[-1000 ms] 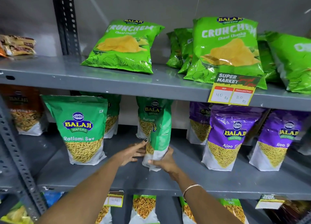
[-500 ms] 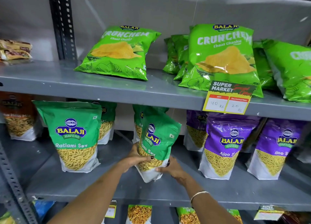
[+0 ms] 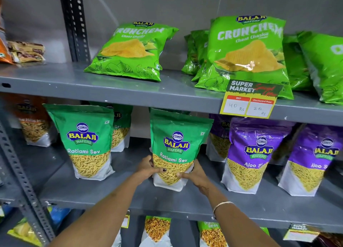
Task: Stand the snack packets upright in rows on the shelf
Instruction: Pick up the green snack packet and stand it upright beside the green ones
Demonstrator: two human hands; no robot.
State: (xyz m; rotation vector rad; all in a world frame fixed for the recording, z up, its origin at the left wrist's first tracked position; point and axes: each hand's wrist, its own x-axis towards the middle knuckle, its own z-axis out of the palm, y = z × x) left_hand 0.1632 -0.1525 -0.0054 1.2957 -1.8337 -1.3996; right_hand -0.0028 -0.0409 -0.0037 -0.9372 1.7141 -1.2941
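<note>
A green Ratlami Sev packet (image 3: 178, 142) stands upright, face forward, near the front of the grey middle shelf (image 3: 130, 193). My left hand (image 3: 148, 168) grips its lower left side and my right hand (image 3: 194, 175) grips its lower right corner. Another green Ratlami Sev packet (image 3: 85, 141) stands upright to the left, with a third (image 3: 120, 131) behind it. Two purple Aloo Sev packets (image 3: 254, 154) (image 3: 313, 159) stand upright to the right, with another purple one (image 3: 219, 135) behind.
The upper shelf (image 3: 148, 92) carries light green Crunchem chip bags (image 3: 130, 50) (image 3: 245, 52) leaning back, and a price tag (image 3: 248, 102) hangs from its edge. An orange packet (image 3: 31, 120) stands at the far left. A perforated upright (image 3: 22, 181) crosses the left side. More packets sit below.
The green packet was side-on and tilted in my hands; it has turned face forward and now stands upright nearer the shelf's front. The view has shifted closer.
</note>
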